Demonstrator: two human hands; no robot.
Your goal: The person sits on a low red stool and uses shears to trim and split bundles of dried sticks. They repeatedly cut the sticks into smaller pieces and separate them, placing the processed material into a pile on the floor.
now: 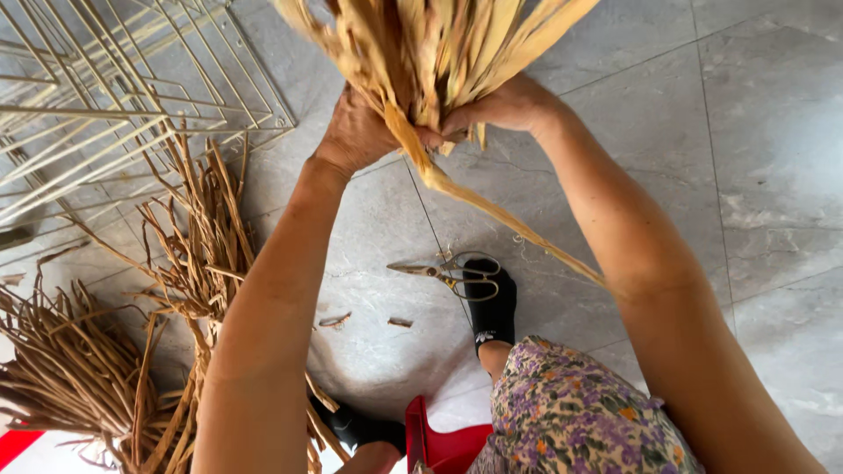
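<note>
Gripping bundle of dried straw strips (439, 44) at its base, both hands raised over tiled floor (773, 132). Left hand (356, 132) fingers wrapped tight; right hand (505, 105) fingers pinched loose strip (492, 211), trailing down-right along forearm. Scissors (452, 274) lay below.

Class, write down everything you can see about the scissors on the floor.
The scissors look like metal, with two looped handles and slim pointed blades. They lie flat on the grey tiled floor, blades almost closed and pointing left, handles right, touching or overlapping the black-socked foot. No hand touches them.
</note>
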